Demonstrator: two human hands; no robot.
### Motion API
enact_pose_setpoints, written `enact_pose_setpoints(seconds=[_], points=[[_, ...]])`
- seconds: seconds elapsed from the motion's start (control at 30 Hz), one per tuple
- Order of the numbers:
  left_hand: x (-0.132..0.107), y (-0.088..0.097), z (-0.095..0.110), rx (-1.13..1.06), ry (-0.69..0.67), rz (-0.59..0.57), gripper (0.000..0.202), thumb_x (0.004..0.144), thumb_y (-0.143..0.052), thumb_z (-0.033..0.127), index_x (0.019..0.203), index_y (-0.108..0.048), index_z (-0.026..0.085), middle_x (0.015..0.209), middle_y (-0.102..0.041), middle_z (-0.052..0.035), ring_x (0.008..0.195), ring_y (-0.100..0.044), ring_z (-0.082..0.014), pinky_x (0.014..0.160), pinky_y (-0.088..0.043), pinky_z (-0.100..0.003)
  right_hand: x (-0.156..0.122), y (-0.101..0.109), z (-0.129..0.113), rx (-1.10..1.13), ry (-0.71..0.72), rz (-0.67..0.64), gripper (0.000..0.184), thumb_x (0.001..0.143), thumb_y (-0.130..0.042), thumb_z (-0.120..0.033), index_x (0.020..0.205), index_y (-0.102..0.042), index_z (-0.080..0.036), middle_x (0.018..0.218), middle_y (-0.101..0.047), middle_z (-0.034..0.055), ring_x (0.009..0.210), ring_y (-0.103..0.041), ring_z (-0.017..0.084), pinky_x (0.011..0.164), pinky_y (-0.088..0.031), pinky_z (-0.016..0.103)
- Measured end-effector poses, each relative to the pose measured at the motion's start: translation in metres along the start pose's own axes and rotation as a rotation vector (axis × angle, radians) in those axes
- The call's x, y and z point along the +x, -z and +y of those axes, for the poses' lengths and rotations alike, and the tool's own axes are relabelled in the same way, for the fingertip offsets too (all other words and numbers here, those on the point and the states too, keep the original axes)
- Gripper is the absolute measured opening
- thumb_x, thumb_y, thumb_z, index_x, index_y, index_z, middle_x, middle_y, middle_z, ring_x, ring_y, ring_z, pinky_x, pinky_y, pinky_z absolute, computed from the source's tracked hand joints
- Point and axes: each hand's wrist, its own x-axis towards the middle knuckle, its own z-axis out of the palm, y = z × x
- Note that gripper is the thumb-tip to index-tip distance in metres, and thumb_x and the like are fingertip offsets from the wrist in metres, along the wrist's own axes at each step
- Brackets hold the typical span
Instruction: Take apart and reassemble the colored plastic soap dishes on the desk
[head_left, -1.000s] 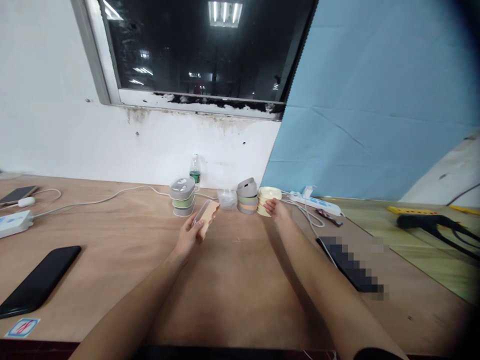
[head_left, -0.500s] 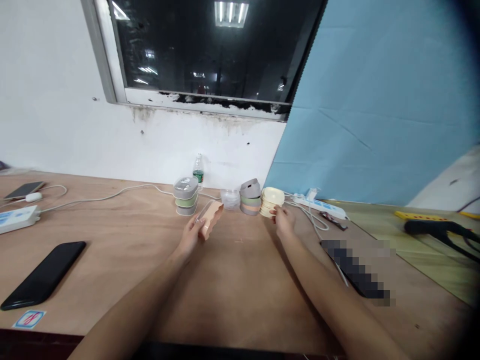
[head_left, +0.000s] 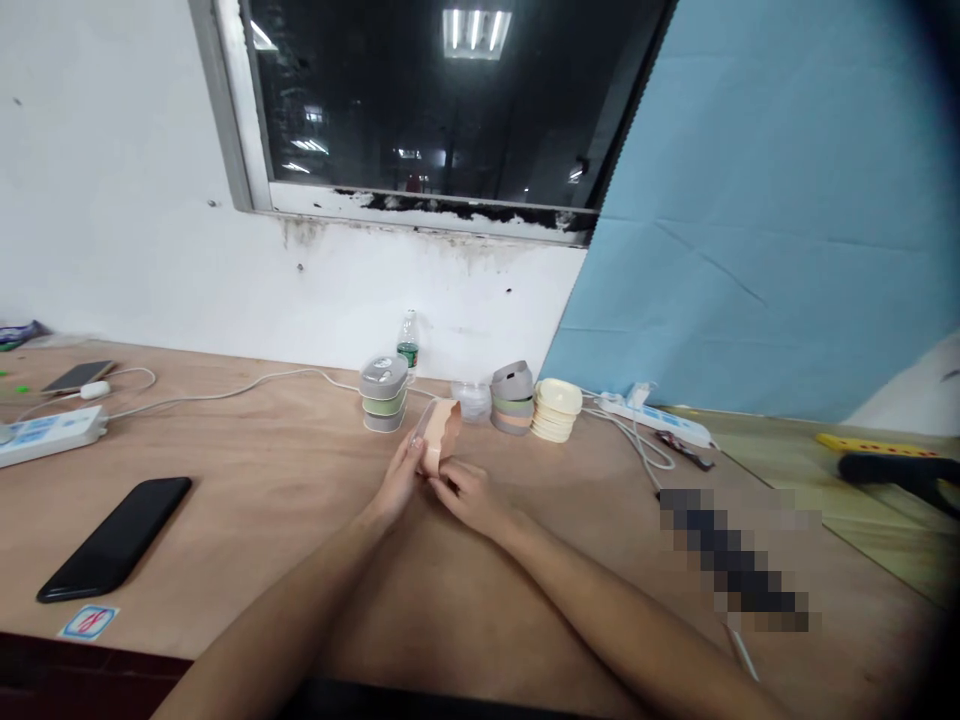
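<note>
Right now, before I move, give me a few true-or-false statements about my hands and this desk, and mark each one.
1. The left hand holds a peach wavy-edged piece. True.
2. The right hand rests on the cream stack. False: it is at the lower end of the peach piece, apart from the stack.
3. A water bottle stands behind the grey-and-green stack. True.
4. The black smartphone lies to the right of the hands. False: it lies to their left.
</note>
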Motion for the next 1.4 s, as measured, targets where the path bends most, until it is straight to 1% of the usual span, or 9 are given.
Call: enact_pose_setpoints(seconds=[0.13, 0.3, 0.43, 0.67, 0.8, 0.93, 1.03, 1.27, 1.4], points=[[0.005, 0.009, -0.001, 0.002, 0.100, 0.073, 0.066, 0.083, -0.048, 0.066, 0.138, -0.044, 0.029, 0.138, -0.052, -0.0088, 0.104, -0.063, -0.0273, 0.079, -0.053, -0.039, -0.011, 0.010, 0.005, -0.016, -0.067, 0.101, 0.015, 0.093, -0.047, -0.027, 0.089, -0.060, -0.022, 0.079, -0.063, 0.0041, 0.074, -0.059, 0.018, 0.069, -0.045, 0.029], [0.008, 0.020, -0.006, 0.147, 0.218, 0.233, 0.076, 0.083, -0.031, 0.075, 0.124, -0.057, 0.017, 0.108, -0.068, -0.0143, 0.075, -0.068, -0.0234, 0.053, -0.048, -0.029, -0.013, 0.043, 0.022, -0.081, -0.144, 0.314, 0.019, 0.093, -0.045, -0.028, 0.099, -0.062, -0.023, 0.090, -0.063, 0.0053, 0.084, -0.059, 0.020, 0.075, -0.046, 0.031], [0.005, 0.019, -0.008, 0.287, 0.112, 0.266, 0.065, 0.083, -0.045, 0.067, 0.118, -0.058, 0.014, 0.077, -0.071, -0.0082, 0.052, -0.059, -0.0140, 0.043, -0.036, -0.021, 0.030, 0.086, 0.055, -0.249, -0.157, 0.371, 0.029, 0.093, -0.044, -0.029, 0.116, -0.062, -0.025, 0.106, -0.061, 0.0080, 0.099, -0.056, 0.024, 0.085, -0.045, 0.036], [0.005, 0.022, -0.012, 0.373, 0.053, 0.228, 0.056, 0.082, -0.058, 0.050, 0.127, -0.049, 0.019, 0.090, -0.070, -0.0070, 0.039, -0.050, -0.0080, 0.033, -0.030, -0.019, 0.099, 0.136, 0.127, -0.545, -0.167, 0.196, 0.026, 0.086, -0.050, -0.019, 0.100, -0.072, -0.021, 0.089, -0.059, 0.0086, 0.091, -0.050, 0.023, 0.086, -0.041, 0.034], [0.007, 0.029, -0.013, 0.368, -0.028, 0.229, 0.067, 0.079, -0.064, 0.042, 0.139, -0.040, 0.025, 0.112, -0.065, -0.0106, 0.042, -0.053, -0.0067, 0.035, -0.038, -0.019, 0.075, 0.141, 0.137, -0.558, -0.207, 0.372, 0.031, 0.087, -0.046, -0.020, 0.108, -0.068, -0.020, 0.094, -0.058, 0.0096, 0.096, -0.050, 0.024, 0.089, -0.040, 0.037], [0.016, 0.025, -0.003, 0.348, -0.076, 0.217, 0.062, 0.078, -0.065, 0.045, 0.133, -0.049, 0.021, 0.127, -0.057, -0.0144, 0.050, -0.059, -0.0084, 0.041, -0.046, -0.022, 0.019, 0.136, 0.135, -0.537, -0.249, 0.653, 0.033, 0.091, -0.043, -0.028, 0.112, -0.066, -0.018, 0.098, -0.056, 0.0111, 0.099, -0.051, 0.025, 0.094, -0.040, 0.041], [0.034, 0.013, 0.006, 0.377, -0.054, 0.183, 0.071, 0.072, -0.072, 0.046, 0.133, -0.049, 0.018, 0.133, -0.051, -0.0181, 0.061, -0.065, -0.0141, 0.048, -0.051, -0.027, -0.022, 0.126, 0.136, -0.510, -0.281, 0.738, 0.032, 0.091, -0.043, -0.033, 0.107, -0.067, -0.018, 0.098, -0.056, 0.0113, 0.098, -0.052, 0.024, 0.094, -0.041, 0.041], [0.113, -0.023, 0.009, 0.703, -0.143, 0.065, 0.103, 0.052, -0.087, 0.041, 0.141, -0.040, 0.017, 0.137, -0.049, -0.0191, 0.102, -0.060, -0.0282, 0.090, -0.046, -0.039, -0.057, 0.106, 0.142, -0.427, -0.324, 0.705, 0.027, 0.090, -0.045, -0.034, 0.098, -0.067, -0.021, 0.098, -0.057, 0.0106, 0.098, -0.054, 0.025, 0.094, -0.043, 0.044], [0.149, -0.037, 0.009, 1.096, -0.195, 0.098, 0.087, 0.068, -0.075, 0.051, 0.138, -0.042, 0.011, 0.132, -0.052, -0.0216, 0.115, -0.054, -0.0339, 0.098, -0.037, -0.043, -0.056, 0.100, 0.141, -0.405, -0.305, 0.659, 0.026, 0.090, -0.045, -0.032, 0.099, -0.068, -0.021, 0.099, -0.058, 0.0100, 0.098, -0.055, 0.025, 0.092, -0.045, 0.043]])
